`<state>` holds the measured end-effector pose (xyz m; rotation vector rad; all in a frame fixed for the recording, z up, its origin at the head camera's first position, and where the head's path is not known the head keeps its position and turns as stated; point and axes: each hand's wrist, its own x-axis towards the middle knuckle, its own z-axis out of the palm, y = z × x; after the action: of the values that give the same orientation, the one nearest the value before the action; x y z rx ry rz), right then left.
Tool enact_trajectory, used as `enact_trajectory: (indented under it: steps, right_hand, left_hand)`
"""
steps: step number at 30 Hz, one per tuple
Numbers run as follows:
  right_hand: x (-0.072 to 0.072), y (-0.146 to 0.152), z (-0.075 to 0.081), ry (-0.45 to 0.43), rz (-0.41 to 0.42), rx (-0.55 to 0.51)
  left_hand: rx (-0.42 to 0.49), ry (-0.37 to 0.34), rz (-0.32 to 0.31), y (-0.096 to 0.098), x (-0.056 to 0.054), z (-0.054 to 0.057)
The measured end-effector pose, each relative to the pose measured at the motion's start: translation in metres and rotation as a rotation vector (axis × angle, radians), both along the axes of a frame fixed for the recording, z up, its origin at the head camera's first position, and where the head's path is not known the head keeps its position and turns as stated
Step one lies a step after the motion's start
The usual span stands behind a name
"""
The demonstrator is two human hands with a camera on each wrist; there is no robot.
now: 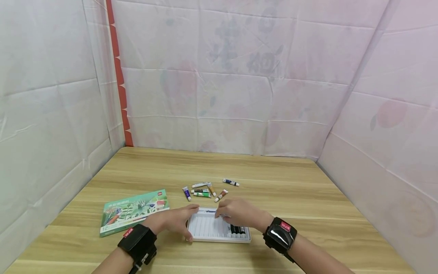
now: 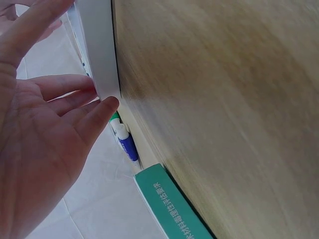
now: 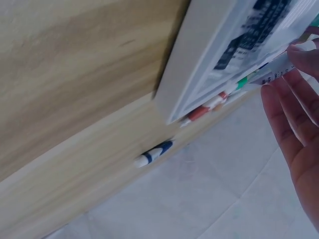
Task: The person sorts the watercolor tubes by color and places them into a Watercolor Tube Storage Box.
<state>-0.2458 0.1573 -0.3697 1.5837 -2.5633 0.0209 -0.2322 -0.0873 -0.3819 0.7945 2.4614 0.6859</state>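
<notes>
A white slotted tray (image 1: 208,227) lies on the table, with several dark-ended paint tubes (image 1: 237,230) side by side in its right end. My left hand (image 1: 172,220) holds the tray's left end, thumb at the near corner and fingers at the far one. In the left wrist view its fingertips meet the tray's white side wall (image 2: 102,50). Over the middle of the tray, my right hand (image 1: 239,212) pinches a white paint tube (image 3: 279,68) with a white cap between thumb and fingers. A slim blue item (image 1: 210,211) runs along the tray's far edge.
Several loose paint tubes lie beyond the tray, among them a purple one (image 1: 186,193), a green one (image 1: 202,194), a red-brown one (image 1: 221,195) and a dark blue one (image 1: 230,182). A green illustrated box (image 1: 135,211) is at the left. Pale sheets (image 1: 219,95) enclose the table.
</notes>
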Motion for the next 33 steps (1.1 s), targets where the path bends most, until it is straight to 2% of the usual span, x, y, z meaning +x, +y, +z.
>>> enact_trajectory:
  steps: [15, 24, 29, 33]
  right_hand:
    - [0.017, -0.009, -0.002, -0.071, 0.071, -0.007]
    - [0.018, 0.01, -0.008, -0.132, 0.113, -0.069]
    - [0.017, 0.019, -0.011, -0.132, 0.147, -0.107]
    - [0.015, 0.019, -0.013, -0.161, 0.131, -0.114]
  left_hand:
    - [0.008, 0.008, -0.01, 0.001, 0.0, -0.001]
    - [0.003, 0.007, -0.005, 0.002, 0.0, 0.0]
    - [-0.001, 0.016, -0.002, 0.001, 0.001, 0.001]
    - [0.003, 0.01, 0.0, 0.0, 0.002, 0.001]
